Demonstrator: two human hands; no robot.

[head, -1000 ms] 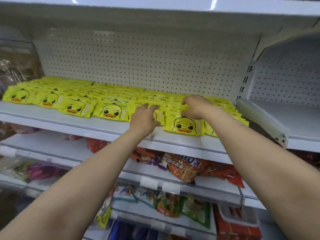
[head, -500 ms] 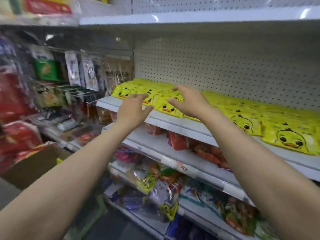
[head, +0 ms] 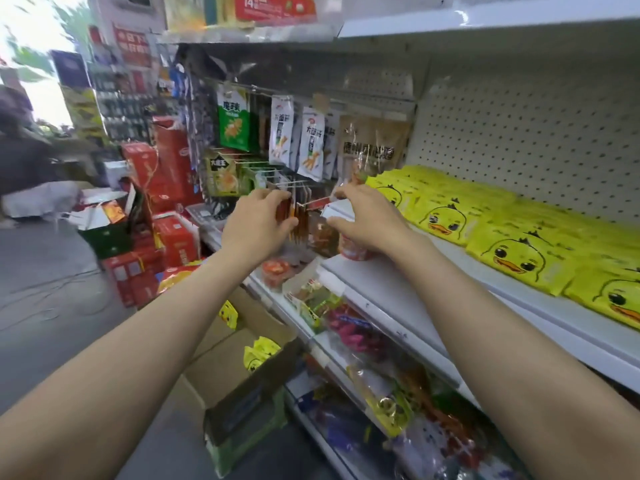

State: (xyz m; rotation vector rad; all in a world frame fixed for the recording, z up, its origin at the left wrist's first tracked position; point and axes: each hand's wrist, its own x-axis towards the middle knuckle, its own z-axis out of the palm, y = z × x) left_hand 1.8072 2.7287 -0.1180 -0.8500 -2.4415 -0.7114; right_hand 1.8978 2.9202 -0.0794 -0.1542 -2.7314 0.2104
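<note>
Hands [head: 258, 220] [head: 367, 216] on hanging snack packets [head: 300, 216]

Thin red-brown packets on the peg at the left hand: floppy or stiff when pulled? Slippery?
Probably floppy: the hanging packets are thin, flat strips dangling from the peg. Likely light, since several share one thin wire. Glossy film may slip in the left hand's grip.

Two bare hands — the left hand [head: 258, 220] and the right hand [head: 367, 220]. Four yellow duck-face plastic packets [head: 516, 258] show their faces in the front row; two more lie in the one open brown cardboard box [head: 221, 372]. Two white hanging chicken-feet pouches [head: 311, 147], one brown kraft pouch [head: 372, 143] — the thin red hanging packets [head: 301, 220] blur beyond counting.
</note>
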